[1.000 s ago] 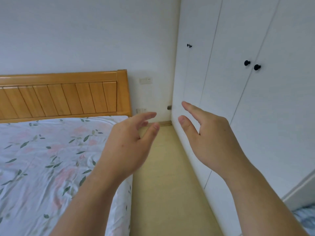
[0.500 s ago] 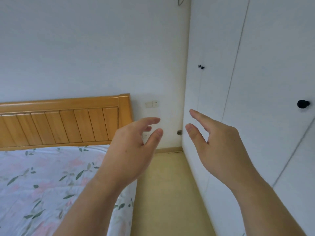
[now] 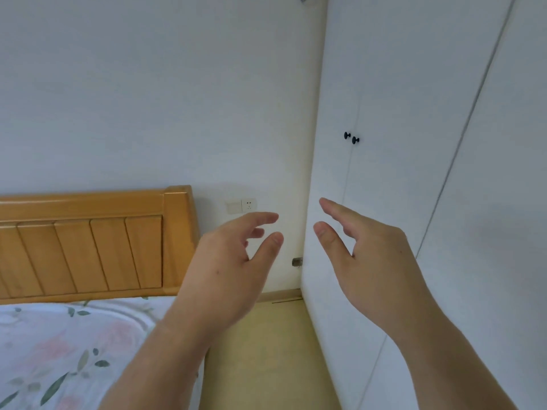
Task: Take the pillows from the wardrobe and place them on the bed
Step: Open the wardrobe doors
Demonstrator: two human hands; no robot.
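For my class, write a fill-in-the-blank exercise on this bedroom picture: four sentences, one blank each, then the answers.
1. The wardrobe doors are all ____.
2. Both the left hand and the right hand hold ____.
3. The two knobs on the wardrobe doors are ____ in colour.
4. The headboard of the bed is made of ____.

Answers: shut; nothing; black; wood
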